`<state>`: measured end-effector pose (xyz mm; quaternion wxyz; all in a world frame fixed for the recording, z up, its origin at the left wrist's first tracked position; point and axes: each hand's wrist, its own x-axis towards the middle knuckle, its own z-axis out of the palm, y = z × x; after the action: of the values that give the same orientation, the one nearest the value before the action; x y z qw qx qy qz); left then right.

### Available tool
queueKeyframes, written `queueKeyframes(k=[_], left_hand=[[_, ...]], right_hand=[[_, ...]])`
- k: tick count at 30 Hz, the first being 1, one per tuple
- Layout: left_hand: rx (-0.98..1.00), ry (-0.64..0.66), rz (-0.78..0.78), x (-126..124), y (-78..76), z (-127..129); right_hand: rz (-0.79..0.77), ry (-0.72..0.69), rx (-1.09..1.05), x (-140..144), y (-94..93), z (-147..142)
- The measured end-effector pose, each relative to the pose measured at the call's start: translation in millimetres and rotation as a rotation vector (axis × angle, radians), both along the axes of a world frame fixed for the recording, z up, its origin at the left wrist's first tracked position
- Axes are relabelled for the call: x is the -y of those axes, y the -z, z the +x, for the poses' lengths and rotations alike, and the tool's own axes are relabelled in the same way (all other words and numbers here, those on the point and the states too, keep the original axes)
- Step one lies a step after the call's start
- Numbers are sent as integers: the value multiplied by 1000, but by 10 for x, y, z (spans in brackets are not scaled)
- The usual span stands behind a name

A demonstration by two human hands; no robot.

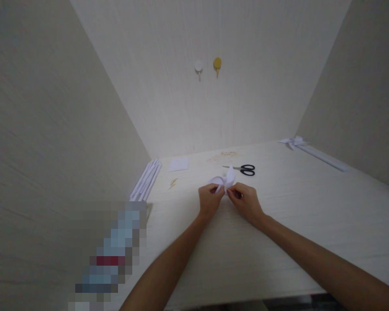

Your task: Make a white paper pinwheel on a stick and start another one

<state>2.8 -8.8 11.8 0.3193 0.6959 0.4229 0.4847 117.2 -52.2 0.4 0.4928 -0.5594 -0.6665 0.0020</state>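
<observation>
Both of my hands meet over the middle of the pale wooden desk (pixel 294 224). A small white folded paper piece (pixel 225 179) with looped ends sticks up between them. My left hand (pixel 209 199) pinches its left side with thumb and fingers. My right hand (pixel 244 201) pinches its right side. The lower part of the paper is hidden behind my fingers.
Black-handled scissors (pixel 243 169) lie just behind the paper. A small white paper square (pixel 179 164) and several long white paper strips (pixel 146 181) rest at the left wall. A finished white paper bow (pixel 293 141) on a long strip (pixel 324 157) lies far right. Two wall hooks (pixel 208 67) hang behind.
</observation>
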Motion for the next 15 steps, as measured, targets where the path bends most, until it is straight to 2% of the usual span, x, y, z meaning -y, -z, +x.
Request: queueKeyframes(k=[7,15], left_hand=[[-16,-18,19,-2,41,22],[75,-67,-28,43,-44,65]], right_hand=[[23,78,44,-2,15,-8],[18,70,-57,-9,23,-23]])
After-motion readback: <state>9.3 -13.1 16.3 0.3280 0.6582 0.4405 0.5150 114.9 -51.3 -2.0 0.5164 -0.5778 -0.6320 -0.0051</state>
